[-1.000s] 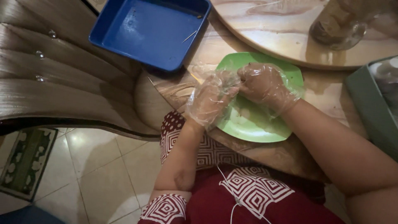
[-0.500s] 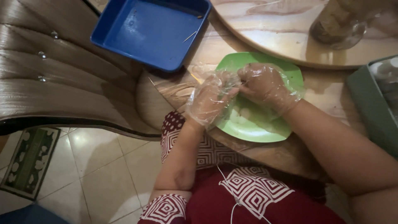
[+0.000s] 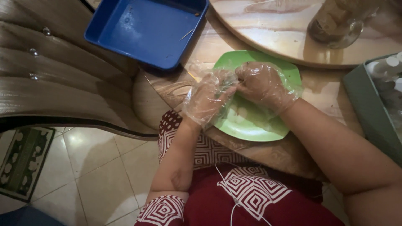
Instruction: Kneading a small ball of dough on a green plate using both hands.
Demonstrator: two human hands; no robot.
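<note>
Hands meet over the green plate (image 3: 251, 121): your left hand (image 3: 207, 98) and right hand (image 3: 261, 86), both in clear plastic gloves, pinch something small between the fingertips; what, cannot tell. Plate otherwise looks bare, so work seems early. Blue tray (image 3: 146, 29) at 11 o'clock holds only a thin stick.

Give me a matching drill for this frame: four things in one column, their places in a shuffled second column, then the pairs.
Things:
1. round green plastic plate
2. square blue plastic tray
3. clear glass jar
4. patterned green floor mat

Places:
A. on the tiled floor, lower left
B. under both gloved hands
C. on the round raised board, top right
D. at the table's upper left edge, beside the chair

Pairs: 1-B, 2-D, 3-C, 4-A
</note>
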